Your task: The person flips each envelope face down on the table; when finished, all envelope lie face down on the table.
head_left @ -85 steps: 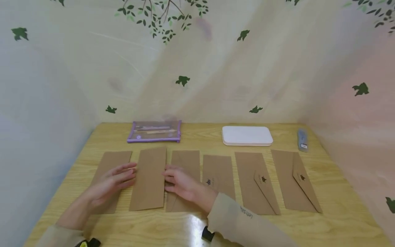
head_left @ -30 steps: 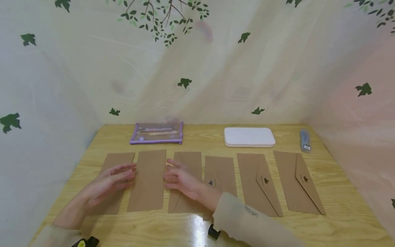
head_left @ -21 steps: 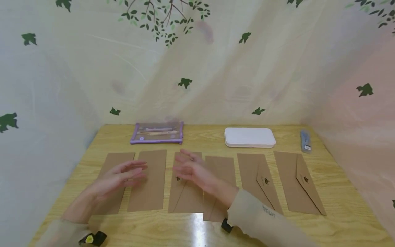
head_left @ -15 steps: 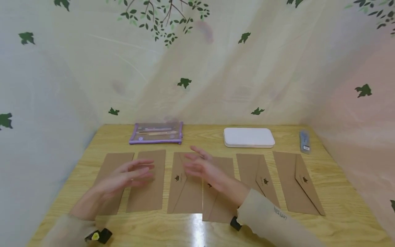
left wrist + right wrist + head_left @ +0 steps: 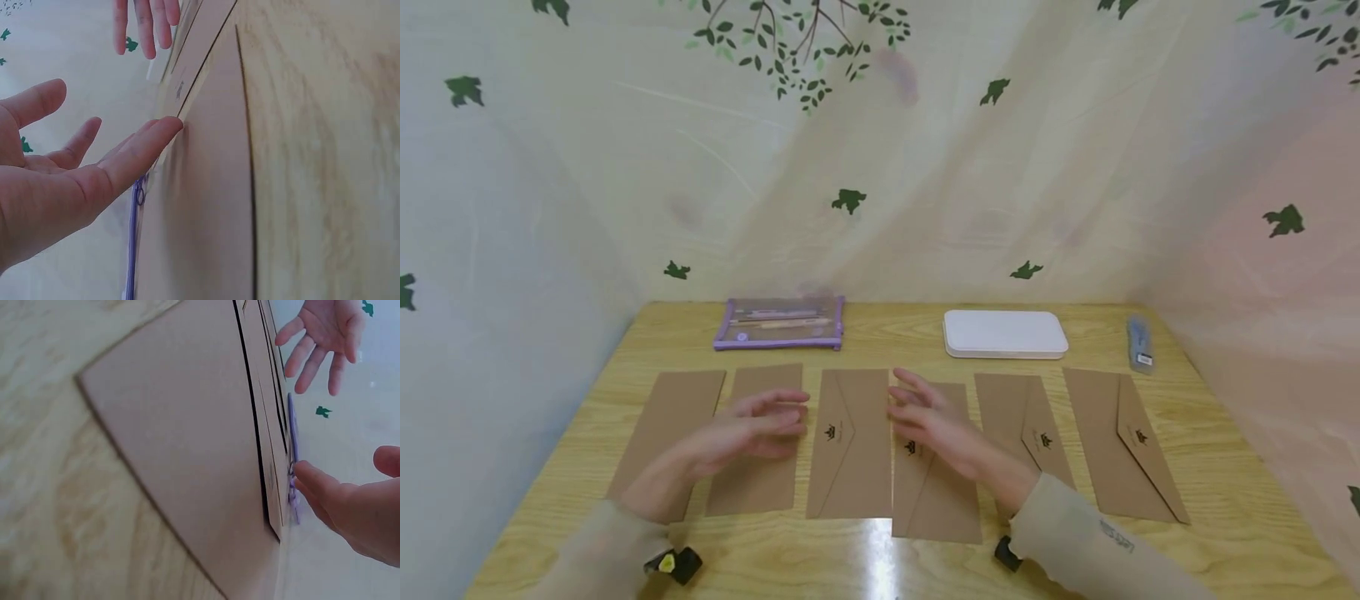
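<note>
My left hand [image 5: 741,437] hovers over the second brown envelope [image 5: 752,492] from the left, fingers extended and apart. Above the fourth envelope [image 5: 936,517] is my right hand [image 5: 947,433], its fingers loosely spread and pointing left. Between the fingertips of both hands lies the third envelope [image 5: 857,467], flap side up with a small crown print. Neither hand holds anything. In the left wrist view, the left hand [image 5: 62,187] is palm inward above an envelope [image 5: 206,206]. The right wrist view shows the right hand [image 5: 359,509] raised beside an envelope [image 5: 181,419].
The leftmost envelope [image 5: 662,442] lies plain side up, while two others, the fifth envelope [image 5: 1011,417] and the rightmost envelope [image 5: 1097,450], show their flaps. Behind the row are a purple-edged clear pencil pouch [image 5: 778,325], a white case [image 5: 1005,333] and a small grey-blue packet [image 5: 1140,343].
The second envelope, slightly raised at first, came to lie flat. Both hands then left its sides and moved right, to either side of the third envelope.
</note>
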The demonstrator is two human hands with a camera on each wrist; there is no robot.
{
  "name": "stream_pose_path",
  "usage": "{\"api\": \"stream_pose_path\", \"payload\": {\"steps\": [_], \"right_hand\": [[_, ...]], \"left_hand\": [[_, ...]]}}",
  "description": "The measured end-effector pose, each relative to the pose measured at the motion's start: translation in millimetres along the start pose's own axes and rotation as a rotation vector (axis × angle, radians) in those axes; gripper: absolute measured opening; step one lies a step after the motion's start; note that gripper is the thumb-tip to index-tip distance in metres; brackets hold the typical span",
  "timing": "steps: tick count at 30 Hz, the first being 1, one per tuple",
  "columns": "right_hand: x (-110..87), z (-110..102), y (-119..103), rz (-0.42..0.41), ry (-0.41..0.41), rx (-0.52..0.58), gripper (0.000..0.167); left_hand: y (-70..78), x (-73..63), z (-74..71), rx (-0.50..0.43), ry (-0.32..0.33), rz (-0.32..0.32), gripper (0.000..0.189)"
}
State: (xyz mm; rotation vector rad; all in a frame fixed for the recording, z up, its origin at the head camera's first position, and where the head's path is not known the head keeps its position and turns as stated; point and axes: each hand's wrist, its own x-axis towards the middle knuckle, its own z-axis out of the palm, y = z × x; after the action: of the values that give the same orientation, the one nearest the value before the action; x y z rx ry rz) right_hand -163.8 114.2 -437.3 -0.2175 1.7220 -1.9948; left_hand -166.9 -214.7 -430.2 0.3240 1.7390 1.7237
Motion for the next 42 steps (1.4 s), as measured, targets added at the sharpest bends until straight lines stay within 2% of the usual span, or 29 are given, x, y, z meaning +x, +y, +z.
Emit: {"api": "stream_pose_path", "payload": {"steps": [8,19,25,34,42], "right_hand": [[-3.9,-5.0,0.7,0.018,-0.022,0.041,0.072],[-7.9,-7.0,6.9,0.099,-0.048,0.13,0.072],[-8.2,-6.3,7.0,0.13,-0.075,0.182,0.07],[-9.7,-1.3,4.9,0.142,-0.095,0.222,0.079],[-9.6,2.8,6.4,0.138,-0.094,0.205,0.079]], "left_hand": [[-5.2,1.5,3.1,-0.05,-0.005,-0.015,0.064],[-12.2,3.8,7.2,-0.143,-0.031,-0.028,0.065],[-11.5,2.3,5.6,-0.142,-0.036,-0.026,0.064],[-10.6,0.2,3.8,-0.146,-0.027,-0.034,0.064],[-9.1,-0.1,4.6,-0.139,-0.009,-0.047,0.064]]}}
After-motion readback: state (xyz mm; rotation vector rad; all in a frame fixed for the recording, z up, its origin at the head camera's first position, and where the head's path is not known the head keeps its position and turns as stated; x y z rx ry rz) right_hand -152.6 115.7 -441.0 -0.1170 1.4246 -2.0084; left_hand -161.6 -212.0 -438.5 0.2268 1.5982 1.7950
